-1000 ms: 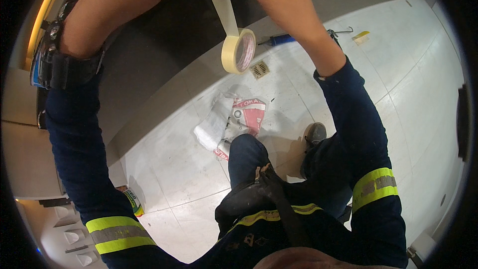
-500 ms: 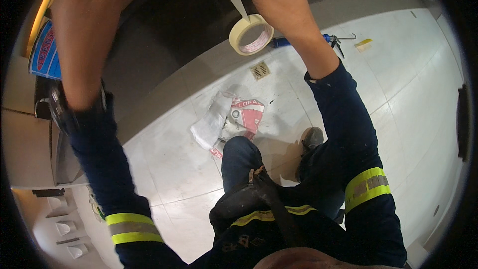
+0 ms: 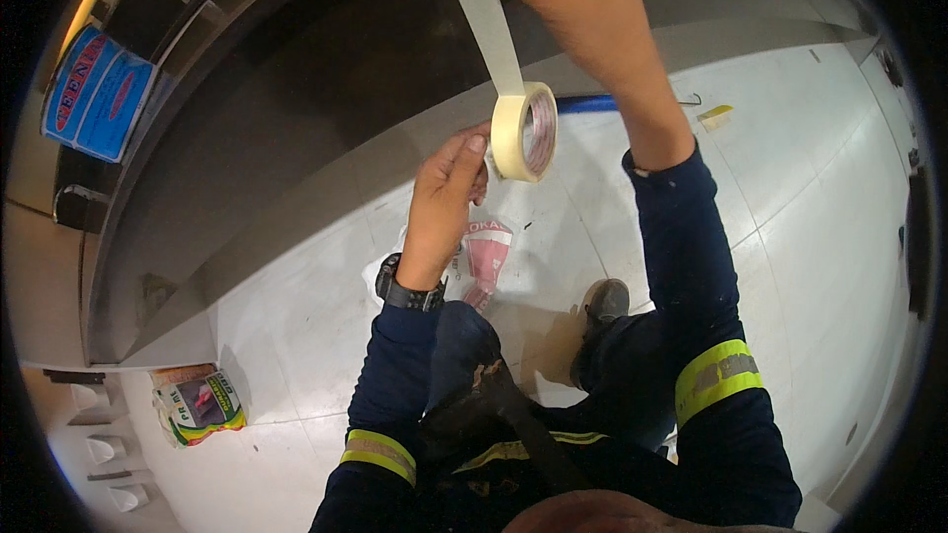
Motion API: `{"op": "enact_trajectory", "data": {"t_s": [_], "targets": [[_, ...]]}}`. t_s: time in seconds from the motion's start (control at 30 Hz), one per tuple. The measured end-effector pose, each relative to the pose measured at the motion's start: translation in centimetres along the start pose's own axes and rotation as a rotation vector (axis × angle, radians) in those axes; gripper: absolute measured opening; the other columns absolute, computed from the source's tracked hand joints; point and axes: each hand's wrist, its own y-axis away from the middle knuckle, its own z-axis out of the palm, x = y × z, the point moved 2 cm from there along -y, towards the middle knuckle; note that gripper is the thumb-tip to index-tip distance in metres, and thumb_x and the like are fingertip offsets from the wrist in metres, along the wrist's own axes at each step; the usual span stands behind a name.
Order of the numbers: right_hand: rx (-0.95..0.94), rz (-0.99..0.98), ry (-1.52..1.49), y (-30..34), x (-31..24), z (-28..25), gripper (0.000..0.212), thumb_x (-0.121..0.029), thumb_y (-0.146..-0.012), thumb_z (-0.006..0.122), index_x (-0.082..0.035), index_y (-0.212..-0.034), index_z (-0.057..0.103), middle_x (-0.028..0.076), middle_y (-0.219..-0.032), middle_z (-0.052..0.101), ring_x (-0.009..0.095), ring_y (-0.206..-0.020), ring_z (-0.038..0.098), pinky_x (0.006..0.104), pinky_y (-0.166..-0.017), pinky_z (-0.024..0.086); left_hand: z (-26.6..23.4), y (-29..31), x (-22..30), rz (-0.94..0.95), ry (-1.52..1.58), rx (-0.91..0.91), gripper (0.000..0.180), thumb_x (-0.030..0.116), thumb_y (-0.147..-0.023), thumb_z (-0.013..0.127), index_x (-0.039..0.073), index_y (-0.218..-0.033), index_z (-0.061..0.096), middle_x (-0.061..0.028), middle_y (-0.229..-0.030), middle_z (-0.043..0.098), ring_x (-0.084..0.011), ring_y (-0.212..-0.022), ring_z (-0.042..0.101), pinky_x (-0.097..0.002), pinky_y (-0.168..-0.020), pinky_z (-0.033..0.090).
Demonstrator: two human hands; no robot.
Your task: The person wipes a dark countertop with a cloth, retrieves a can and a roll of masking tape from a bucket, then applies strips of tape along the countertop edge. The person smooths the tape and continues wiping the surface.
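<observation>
A roll of cream masking tape (image 3: 512,133) hangs in front of me, below a dark glossy panel (image 3: 395,49). From it a pulled-out strip (image 3: 487,30) runs up to my right hand (image 3: 592,25), whose thumb and fingers pinch it near the top edge of the view. My left hand (image 3: 446,199) is at the roll's left side with curled fingers. Its index finger reaches the roll's edge and passes partly out of sight there, while the thumb stays just left of the roll.
A blue container with a red label (image 3: 99,94) stands on the dark ledge at left. On the pale tiled floor lie a crumpled red-and-white bag (image 3: 486,255), a blue caulking gun (image 3: 590,105) partly behind my right wrist, a yellow-tipped piece (image 3: 716,117) and a colourful printed bag (image 3: 200,405).
My left hand has come down from the upper left to the roll. The roll has dropped slightly, shifted right and turned, with more strip showing. My right hand still pinches the strip.
</observation>
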Motion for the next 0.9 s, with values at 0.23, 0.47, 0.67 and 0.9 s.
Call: {"op": "enact_trajectory", "data": {"t_s": [0.23,0.47,0.67,0.9], "targets": [[0.249,-0.209,0.07,0.6,0.8,2.5,0.015,-0.01,-0.093,0.073,0.004,-0.097,0.069,0.009,-0.083,0.066,0.011,-0.074,0.06,0.0275,-0.068,0.048,1.7,0.4,1.0,0.135,-0.214,-0.023,0.026,0.026,-0.102,0.066,0.0,-0.101,0.069,0.0029,-0.077,0.055,-0.0075,-0.075,0.049,-0.0257,-0.07,0.041],[0.36,-0.36,0.23,0.6,3.0,3.1,0.019,-0.02,-0.094,0.077,-0.004,-0.104,0.077,0.007,-0.096,0.075,0.014,-0.081,0.069,0.0245,-0.073,0.054,2.7,0.8,3.3,0.136,-0.207,0.066,0.023,0.02,-0.099,0.07,0.0,-0.087,0.064,0.0016,-0.077,0.058,-0.0065,-0.076,0.047,-0.0258,-0.069,0.039],[0.372,-0.496,0.351,0.2,3.5,3.1,0.016,-0.013,-0.091,0.08,-0.003,-0.103,0.076,0.005,-0.091,0.076,0.01,-0.08,0.069,0.0225,-0.073,0.054,2.9,0.9,3.7,0.14,-0.314,0.055,0.023,0.02,-0.099,0.069,-0.001,-0.089,0.064,-0.0011,-0.075,0.059,-0.0076,-0.074,0.048,-0.0264,-0.068,0.041],[0.368,-0.508,0.3,-0.2,3.8,3.0,0.015,-0.012,-0.091,0.079,-0.003,-0.103,0.074,0.003,-0.089,0.075,0.008,-0.079,0.067,0.0218,-0.074,0.053,3.4,0.6,3.4,0.216,-0.228,0.047,0.027,0.024,-0.1,0.069,0.0,-0.089,0.065,0.0013,-0.079,0.06,-0.0071,-0.078,0.049,-0.0257,-0.071,0.04]]}}
